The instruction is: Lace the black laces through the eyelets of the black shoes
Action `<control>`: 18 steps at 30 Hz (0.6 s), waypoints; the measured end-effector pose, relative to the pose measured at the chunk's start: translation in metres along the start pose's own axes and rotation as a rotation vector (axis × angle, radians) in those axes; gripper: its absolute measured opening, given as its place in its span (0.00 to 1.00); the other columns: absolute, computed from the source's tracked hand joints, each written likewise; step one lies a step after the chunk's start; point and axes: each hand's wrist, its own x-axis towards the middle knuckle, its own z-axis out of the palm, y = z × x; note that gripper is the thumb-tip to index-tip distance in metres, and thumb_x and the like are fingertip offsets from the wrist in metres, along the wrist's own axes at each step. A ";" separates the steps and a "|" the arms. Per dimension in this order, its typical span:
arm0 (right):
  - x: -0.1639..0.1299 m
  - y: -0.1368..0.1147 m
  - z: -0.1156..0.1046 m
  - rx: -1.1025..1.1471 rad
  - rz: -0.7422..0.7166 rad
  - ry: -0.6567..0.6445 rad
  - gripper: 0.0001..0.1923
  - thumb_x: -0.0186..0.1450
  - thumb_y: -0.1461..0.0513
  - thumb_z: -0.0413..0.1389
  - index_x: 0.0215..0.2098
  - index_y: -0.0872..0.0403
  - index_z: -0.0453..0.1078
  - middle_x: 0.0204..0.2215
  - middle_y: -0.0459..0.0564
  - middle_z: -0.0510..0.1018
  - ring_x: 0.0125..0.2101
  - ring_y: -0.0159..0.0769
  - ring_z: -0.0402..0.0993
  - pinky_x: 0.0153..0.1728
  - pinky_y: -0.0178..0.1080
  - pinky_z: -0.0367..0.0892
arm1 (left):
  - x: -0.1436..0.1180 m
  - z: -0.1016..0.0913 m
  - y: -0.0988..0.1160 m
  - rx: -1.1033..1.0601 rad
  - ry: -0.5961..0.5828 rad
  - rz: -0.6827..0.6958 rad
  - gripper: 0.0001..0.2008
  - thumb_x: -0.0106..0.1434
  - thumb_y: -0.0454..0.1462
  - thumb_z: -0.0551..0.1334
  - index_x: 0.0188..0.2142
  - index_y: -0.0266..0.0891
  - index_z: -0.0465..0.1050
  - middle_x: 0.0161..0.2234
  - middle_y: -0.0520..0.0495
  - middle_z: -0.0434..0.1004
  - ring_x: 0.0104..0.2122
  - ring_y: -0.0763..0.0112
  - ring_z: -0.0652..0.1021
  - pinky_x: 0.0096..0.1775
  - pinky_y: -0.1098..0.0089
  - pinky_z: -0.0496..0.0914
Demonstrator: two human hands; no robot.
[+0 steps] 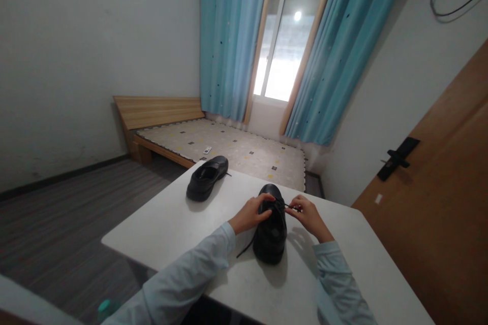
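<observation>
A black lace-up shoe [271, 236] stands on the white table [183, 223] right in front of me, toe pointing away. My left hand [249, 215] rests on the shoe's upper near the laces. My right hand [308, 216] pinches the end of a black shoelace [290, 206] at the shoe's right side. Another lace end [246, 247] trails off the shoe's left side onto the table. A second black shoe [207, 177] lies farther back on the left part of the table, untouched.
Beyond the table is a low wooden bed [229, 147] with a patterned mattress, a small white remote [207, 150] on it. Blue curtains [229, 35] frame a window. A brown door [438, 198] with a black handle stands at right. Grey wood floor lies left.
</observation>
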 end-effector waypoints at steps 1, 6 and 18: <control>0.000 0.002 0.000 0.010 -0.004 0.002 0.11 0.57 0.55 0.58 0.23 0.55 0.70 0.25 0.47 0.69 0.26 0.34 0.67 0.29 0.37 0.63 | 0.000 0.000 0.000 0.000 -0.002 -0.001 0.19 0.57 0.33 0.59 0.49 0.40 0.65 0.50 0.46 0.71 0.51 0.64 0.70 0.55 0.64 0.60; -0.001 0.006 0.002 0.091 0.003 0.014 0.08 0.58 0.57 0.56 0.25 0.54 0.68 0.29 0.48 0.70 0.32 0.35 0.69 0.33 0.37 0.66 | 0.000 0.001 -0.001 -0.002 0.004 -0.006 0.18 0.57 0.34 0.59 0.49 0.41 0.65 0.49 0.46 0.71 0.51 0.64 0.70 0.54 0.64 0.61; 0.000 0.017 0.010 -0.144 0.048 0.134 0.04 0.52 0.65 0.50 0.21 0.52 0.59 0.21 0.44 0.67 0.25 0.34 0.64 0.30 0.37 0.62 | 0.000 0.001 -0.001 0.001 0.002 -0.003 0.18 0.57 0.34 0.59 0.49 0.41 0.65 0.50 0.46 0.71 0.52 0.64 0.70 0.54 0.64 0.61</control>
